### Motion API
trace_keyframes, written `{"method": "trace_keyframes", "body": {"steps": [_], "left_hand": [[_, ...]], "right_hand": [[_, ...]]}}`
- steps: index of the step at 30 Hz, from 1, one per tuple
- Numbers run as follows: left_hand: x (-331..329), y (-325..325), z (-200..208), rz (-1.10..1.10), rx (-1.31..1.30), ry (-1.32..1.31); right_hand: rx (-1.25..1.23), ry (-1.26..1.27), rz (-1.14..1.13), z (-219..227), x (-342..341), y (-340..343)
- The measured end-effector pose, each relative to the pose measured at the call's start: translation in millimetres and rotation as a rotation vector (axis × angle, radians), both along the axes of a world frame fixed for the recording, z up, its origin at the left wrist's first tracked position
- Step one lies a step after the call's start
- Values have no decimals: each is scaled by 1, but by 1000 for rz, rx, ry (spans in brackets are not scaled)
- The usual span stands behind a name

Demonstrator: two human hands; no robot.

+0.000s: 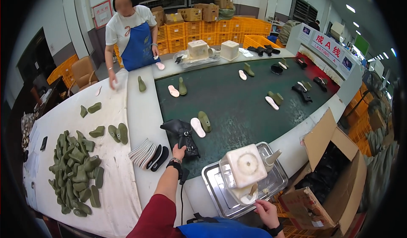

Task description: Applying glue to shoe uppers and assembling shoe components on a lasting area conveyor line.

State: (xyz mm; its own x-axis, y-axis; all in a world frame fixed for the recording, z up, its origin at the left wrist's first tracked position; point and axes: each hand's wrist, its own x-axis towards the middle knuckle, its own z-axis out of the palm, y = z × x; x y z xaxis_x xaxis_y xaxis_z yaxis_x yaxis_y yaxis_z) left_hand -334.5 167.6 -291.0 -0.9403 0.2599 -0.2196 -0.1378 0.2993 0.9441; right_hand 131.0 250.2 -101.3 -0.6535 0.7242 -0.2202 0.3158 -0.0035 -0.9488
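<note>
A black boot (181, 133) is being gripped by the left hand (178, 152), fingers curled partly around it, at the left edge of the green surface (237, 106). The right hand (267, 214) is being held half-curled beside the tray (276, 182); whether anything is being pinched cannot be told.

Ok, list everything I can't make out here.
All in the head view:
Left hand: palm hidden by its own back, over the boot.
Right hand: its forearm is cut off by the lower edge.
Box: black contents overlap in shadow.
Co-worker's hand: blurred.
</note>
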Motion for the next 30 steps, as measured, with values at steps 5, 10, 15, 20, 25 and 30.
{"method": "trace_keyframes", "body": {"steps": [5,10,15,20,25,30], "left_hand": [[1,1,-14,-18,-471,39],[29,-16,32,-105,-258,148],[60,-105,69,-374,-181,443],[108,-224,78,-554,-679,517],[185,-277,76,-620,-1113,293],[188,-272,75,-634,-1086,173]], "right_hand": [[28,-33,-11,-7,1,-1],[38,25,62,-5,-9,-3],[73,51,166,-4,-25,-11],[196,64,410,-1,-47,-25],[409,41,638,5,-67,-50],[431,-38,945,-3,-85,-69]]}}
